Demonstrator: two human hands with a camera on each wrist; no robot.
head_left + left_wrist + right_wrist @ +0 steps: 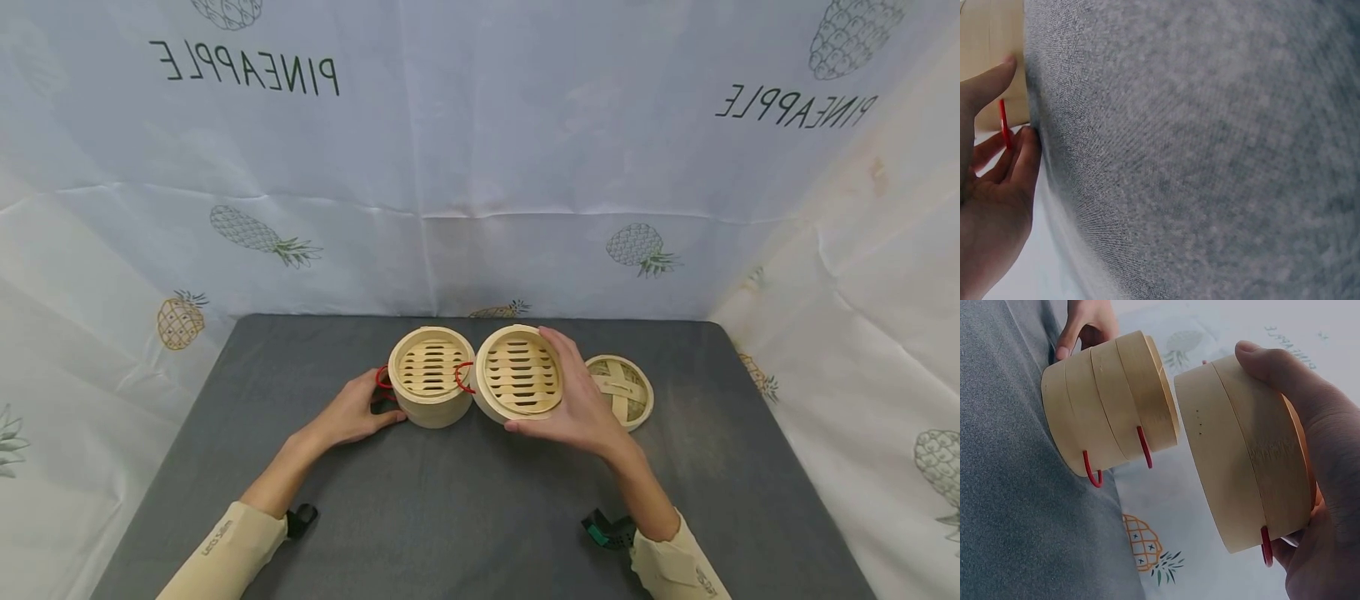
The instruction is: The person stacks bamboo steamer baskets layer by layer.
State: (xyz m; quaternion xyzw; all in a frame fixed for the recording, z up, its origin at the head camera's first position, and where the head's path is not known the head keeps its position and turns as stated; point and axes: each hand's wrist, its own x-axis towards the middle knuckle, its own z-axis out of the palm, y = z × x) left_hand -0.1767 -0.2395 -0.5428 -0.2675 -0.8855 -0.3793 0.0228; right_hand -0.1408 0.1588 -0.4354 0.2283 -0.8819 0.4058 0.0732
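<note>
Two tiers of bamboo steamer form a stack (438, 410) on the table, slatted top up, with red loop handles on the sides. My left hand (358, 410) cups its left side, thumb against the wall and fingers by a red handle. To the right, my right hand (573, 404) grips another bamboo steamer basket (1244, 456) round its rim, thumb in front and fingers behind. This basket is raised and tilted in the right wrist view, close beside the stack (1107, 400). In the left wrist view, the left hand (1000, 187) is near the stack's base.
A round woven bamboo lid (637, 392) lies behind the right hand, partly covered by it. The dark grey tabletop (450, 517) ends at a pineapple-print cloth (480, 150) hanging behind and at the sides.
</note>
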